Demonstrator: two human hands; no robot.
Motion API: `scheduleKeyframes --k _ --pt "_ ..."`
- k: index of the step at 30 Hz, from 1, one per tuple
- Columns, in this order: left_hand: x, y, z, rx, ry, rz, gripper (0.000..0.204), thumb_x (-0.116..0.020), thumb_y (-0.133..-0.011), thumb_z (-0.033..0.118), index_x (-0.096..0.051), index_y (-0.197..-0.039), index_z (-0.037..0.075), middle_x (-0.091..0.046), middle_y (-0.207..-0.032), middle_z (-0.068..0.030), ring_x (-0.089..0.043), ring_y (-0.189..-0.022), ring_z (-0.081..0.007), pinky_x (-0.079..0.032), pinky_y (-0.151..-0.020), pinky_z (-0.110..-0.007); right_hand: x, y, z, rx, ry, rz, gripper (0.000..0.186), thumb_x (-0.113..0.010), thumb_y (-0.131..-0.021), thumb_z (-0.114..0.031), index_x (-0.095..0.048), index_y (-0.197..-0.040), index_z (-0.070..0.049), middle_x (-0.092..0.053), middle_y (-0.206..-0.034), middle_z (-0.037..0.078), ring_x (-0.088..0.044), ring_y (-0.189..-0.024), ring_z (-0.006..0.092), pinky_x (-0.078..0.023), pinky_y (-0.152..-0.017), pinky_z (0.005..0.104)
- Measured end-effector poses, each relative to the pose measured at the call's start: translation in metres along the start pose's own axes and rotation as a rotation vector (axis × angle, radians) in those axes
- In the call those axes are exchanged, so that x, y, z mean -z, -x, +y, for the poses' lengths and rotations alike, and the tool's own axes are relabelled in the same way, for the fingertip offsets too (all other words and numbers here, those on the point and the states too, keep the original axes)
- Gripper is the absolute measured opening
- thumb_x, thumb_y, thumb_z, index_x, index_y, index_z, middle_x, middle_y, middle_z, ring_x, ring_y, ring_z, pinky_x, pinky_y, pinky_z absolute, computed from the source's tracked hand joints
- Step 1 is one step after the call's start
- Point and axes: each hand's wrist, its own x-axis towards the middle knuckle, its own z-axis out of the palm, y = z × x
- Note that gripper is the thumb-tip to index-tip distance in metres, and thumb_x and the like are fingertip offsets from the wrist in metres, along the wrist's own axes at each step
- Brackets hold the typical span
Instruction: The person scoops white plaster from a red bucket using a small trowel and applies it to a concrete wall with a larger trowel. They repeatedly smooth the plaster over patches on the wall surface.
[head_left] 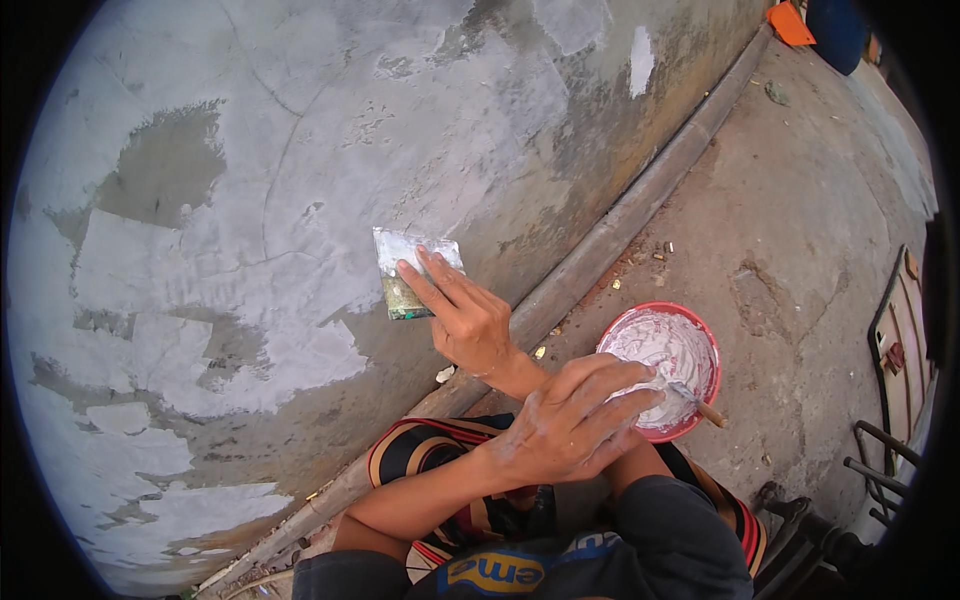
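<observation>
My right hand (462, 322) is closed on a metal scraper (418, 238) smeared with white paste, held at the mottled grey wall (260, 170). My left forearm crosses in front of the right one. My left hand (570, 425), dusted with paste, has its fingers bent together over a red-rimmed bowl (706, 338) of white paste; what they hold, if anything, is hidden. A small tool with a wooden handle (708, 412) rests in the bowl, just right of those fingers.
A long pipe-like strip (630, 210) runs along the wall's base beside the concrete floor (780, 230). An orange object (790, 22) and dark blue container (832, 30) stand at top right. A board (895, 350) and metal bars (885, 465) lie at the right edge.
</observation>
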Motion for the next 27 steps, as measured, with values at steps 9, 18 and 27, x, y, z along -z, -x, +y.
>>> scheduleKeyframes --k 9,18,27 --pt "0.004 -0.001 0.007 0.015 -0.036 0.052 0.036 -0.071 -0.072 0.004 -0.066 -0.108 0.009 -0.063 -0.114 -0.0071 -0.058 -0.103 -0.0252 -0.047 -0.089 -0.036 0.047 -0.072 0.076 -0.494 0.056 0.155 0.051 -0.055 -0.079 0.008 -0.064 -0.126 -0.010 -0.068 -0.115 0.017 -0.070 -0.093 0.0308 -0.055 -0.072 0.0332" --pt "-0.005 -0.008 0.005 0.022 -0.001 0.004 0.036 -0.071 -0.073 0.004 -0.066 -0.109 0.009 -0.063 -0.114 -0.0081 -0.058 -0.103 -0.0261 -0.047 -0.090 -0.037 0.012 -0.030 0.033 0.183 0.064 0.066 0.058 -0.056 -0.072 0.009 -0.065 -0.125 -0.012 -0.067 -0.119 0.013 -0.068 -0.103 0.0296 -0.057 -0.080 0.0347" --pt "-0.001 -0.008 0.005 0.038 -0.005 -0.001 0.035 -0.071 -0.074 0.004 -0.066 -0.109 0.008 -0.063 -0.114 -0.0071 -0.057 -0.104 -0.0260 -0.047 -0.090 -0.038 0.066 -0.131 0.119 -0.489 0.209 0.252 0.036 -0.058 -0.087 -0.003 -0.067 -0.121 -0.008 -0.071 -0.084 0.019 -0.067 -0.064 0.0295 -0.048 -0.059 0.0325"
